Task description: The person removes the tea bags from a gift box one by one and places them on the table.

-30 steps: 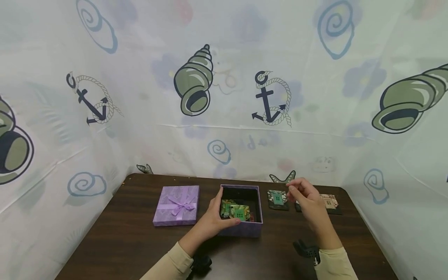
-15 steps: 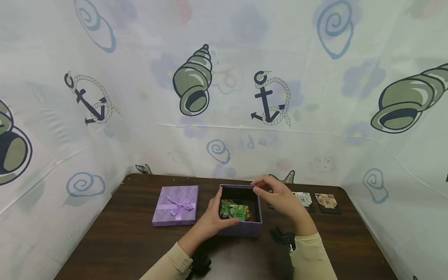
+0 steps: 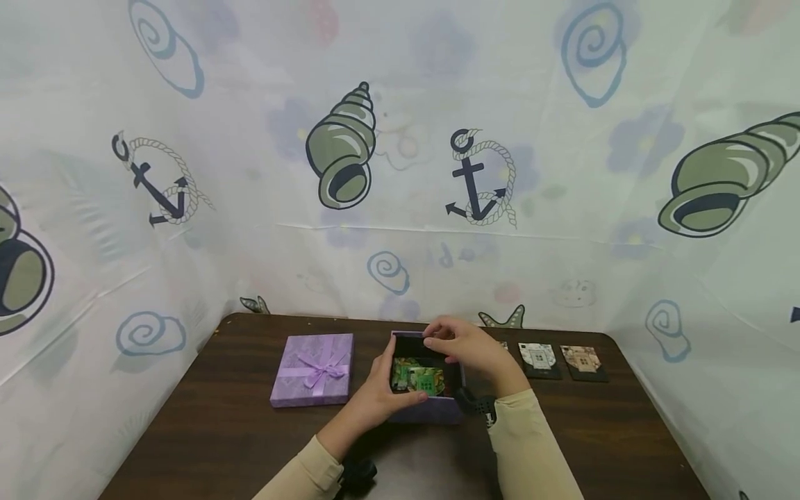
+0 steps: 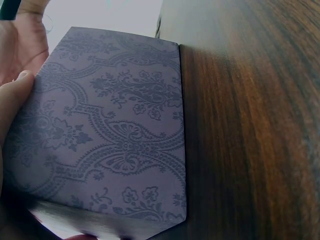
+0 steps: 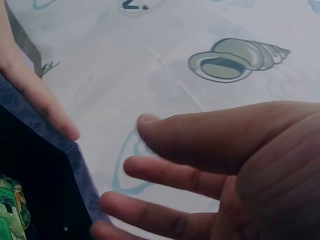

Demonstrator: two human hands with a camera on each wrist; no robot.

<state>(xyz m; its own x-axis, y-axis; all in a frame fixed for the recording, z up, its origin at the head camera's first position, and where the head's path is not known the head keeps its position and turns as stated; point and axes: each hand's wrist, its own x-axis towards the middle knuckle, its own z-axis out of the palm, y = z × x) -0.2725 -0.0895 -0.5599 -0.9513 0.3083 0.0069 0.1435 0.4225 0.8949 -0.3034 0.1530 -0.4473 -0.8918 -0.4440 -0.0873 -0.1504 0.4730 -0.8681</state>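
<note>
Box [image 3: 428,412]: rect., purple, upright & uncovered on the table [image 3: 206,434], slightly longer front-to-back. Ext. wall w/ darker floral scrollwork; int. black. L hand [image 3: 378,385] holds it at the near-L corner, thumb along the near rim, fingers against the L wall. R hand [image 3: 471,351] is over the far-R part, thumb & fingers apart; contact w/ rim unclear. Cards [image 3: 426,382]: green, leafy print, inside the box toward the near end, side by side; R one bears a brighter window-like motif. Amt. of overlap unclear.

Matt paper box [image 4: 110,125]; satiny wood table [image 4: 250,130]; cloth backdrop [image 3: 412,90].
</note>
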